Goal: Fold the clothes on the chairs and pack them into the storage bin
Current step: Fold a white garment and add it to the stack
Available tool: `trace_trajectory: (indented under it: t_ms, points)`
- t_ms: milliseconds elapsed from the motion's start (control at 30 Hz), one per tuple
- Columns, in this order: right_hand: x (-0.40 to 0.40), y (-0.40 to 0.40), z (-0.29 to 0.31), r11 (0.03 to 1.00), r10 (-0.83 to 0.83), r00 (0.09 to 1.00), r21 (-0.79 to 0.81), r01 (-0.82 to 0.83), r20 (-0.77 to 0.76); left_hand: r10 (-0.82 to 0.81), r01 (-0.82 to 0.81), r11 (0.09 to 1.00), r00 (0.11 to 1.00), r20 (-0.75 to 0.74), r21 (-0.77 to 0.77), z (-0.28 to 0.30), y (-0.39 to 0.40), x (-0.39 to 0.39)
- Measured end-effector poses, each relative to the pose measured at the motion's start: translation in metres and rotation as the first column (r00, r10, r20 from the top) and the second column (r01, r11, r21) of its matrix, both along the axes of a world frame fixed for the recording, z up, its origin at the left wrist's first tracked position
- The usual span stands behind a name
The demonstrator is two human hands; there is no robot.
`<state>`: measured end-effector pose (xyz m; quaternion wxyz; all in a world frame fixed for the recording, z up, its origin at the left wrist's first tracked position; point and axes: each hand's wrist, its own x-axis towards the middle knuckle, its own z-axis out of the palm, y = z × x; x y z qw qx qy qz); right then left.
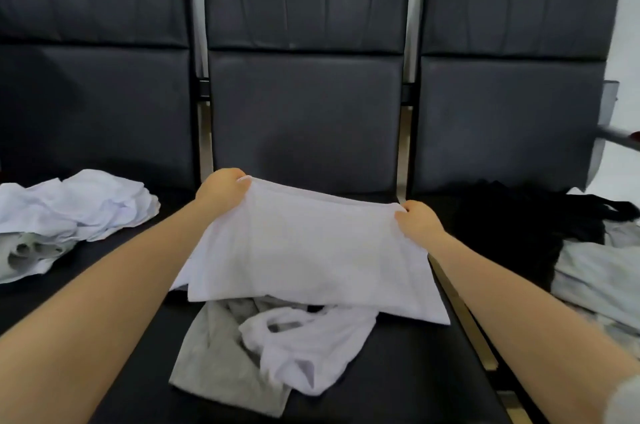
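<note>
Both bare arms reach forward over the middle black padded chair seat [398, 371]. The left hand [221, 186] has its fingers curled tight around the far left corner of a white cotton garment [304, 250], and the right hand [417, 219] pinches the far right corner the same way, thumb on top. Between the two hands the far edge of the cloth is pulled nearly straight and lifted off the seat, while the rest slopes down toward the seat's front, where its near edge rests on other clothes.

Under that near edge, toward the front edge of the middle seat, lie a crumpled grey fabric piece [207, 364] and a bunched white garment [304, 351], the white one overlapping the grey.

On the left chair seat a loose heap of white clothes [76, 216] spreads to the seat's left edge. On the right chair seat a black garment [512, 216] sits at the back, with a pale grey piece of clothing [599, 274] beside it toward the right edge (its shape is hard to read).

The storage bin cannot be made out in this view.
</note>
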<state>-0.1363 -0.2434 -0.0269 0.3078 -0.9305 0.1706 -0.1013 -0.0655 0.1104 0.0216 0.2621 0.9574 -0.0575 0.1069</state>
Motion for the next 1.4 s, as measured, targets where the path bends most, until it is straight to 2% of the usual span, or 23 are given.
trace_trajectory:
  t_ms: [133, 233, 300, 367, 467, 567, 700, 800, 933, 1000, 1067, 1133, 1200, 1300, 1400]
  points:
    - [0.025, 0.004, -0.026, 0.943, 0.022, 0.994, -0.327, -0.057, -0.108, 0.096, -0.09, 0.984, 0.995, -0.031, 0.153, -0.032, -0.01, 0.025]
    - [0.029, 0.003, -0.038, 0.913, -0.014, 0.997, -0.406, -0.02, -0.082, 0.108, -0.114, 0.987, 0.993, 0.057, 0.111, -0.047, -0.014, 0.033]
    - [0.025, 0.0, -0.045, 0.943, -0.012, 1.0, -0.332, 0.013, 0.005, 0.077, -0.08, 0.995, 0.996, 0.044, 0.056, -0.051, -0.016, 0.029]
    - [0.018, -0.003, -0.045, 0.974, 0.004, 0.999, -0.228, 0.008, 0.052, 0.072, -0.072, 0.997, 0.996, -0.045, 0.01, -0.049, -0.018, 0.021]
    - [0.007, -0.003, -0.04, 0.958, 0.103, 0.994, -0.265, -0.109, -0.036, 0.134, -0.148, 0.988, 0.958, -0.253, -0.039, -0.043, -0.013, 0.013]
    - [0.0, 0.001, -0.04, 0.97, 0.058, 0.998, -0.233, -0.064, -0.032, 0.172, -0.266, 0.95, 0.882, -0.438, -0.164, -0.044, -0.004, 0.004]
    - [-0.002, 0.001, -0.039, 0.985, -0.085, 0.996, -0.147, 0.086, 0.014, 0.182, -0.35, 0.846, 0.9, -0.397, -0.403, -0.055, -0.001, 0.002]
    - [-0.001, -0.004, -0.038, 0.981, -0.099, 0.994, -0.161, 0.105, 0.045, 0.114, -0.342, 0.678, 0.924, -0.366, -0.651, -0.052, 0.0, 0.004]
    - [0.002, -0.012, -0.04, 0.981, -0.13, 0.987, -0.13, 0.141, 0.093, 0.034, -0.264, 0.617, 0.95, -0.31, -0.741, -0.044, 0.0, 0.013]
    - [0.005, -0.015, -0.04, 0.987, -0.157, 0.978, 0.003, 0.158, 0.14, 0.021, -0.225, 0.623, 0.962, -0.272, -0.749, -0.045, 0.0, 0.019]
    - [0.008, -0.016, -0.039, 0.979, -0.19, 0.966, 0.115, 0.171, 0.177, 0.092, -0.212, 0.676, 0.974, -0.205, -0.706, -0.05, 0.002, 0.026]
    - [0.009, -0.015, -0.039, 0.969, -0.21, 0.958, 0.17, 0.178, 0.196, 0.162, -0.206, 0.757, 0.978, -0.128, -0.62, -0.057, 0.005, 0.028]
    - [0.008, -0.013, -0.037, 0.964, -0.224, 0.952, 0.189, 0.185, 0.207, 0.184, -0.236, 0.811, 0.971, -0.15, -0.536, -0.063, 0.007, 0.03]
    - [0.003, -0.011, -0.032, 0.947, -0.25, 0.954, 0.249, 0.206, 0.164, 0.197, -0.292, 0.842, 0.949, -0.246, -0.454, -0.065, 0.005, 0.024]
    - [-0.002, -0.01, -0.018, 0.948, -0.229, 0.973, 0.231, 0.218, 0.025, 0.193, -0.262, 0.893, 0.957, -0.215, -0.365, -0.044, 0.0, 0.009]
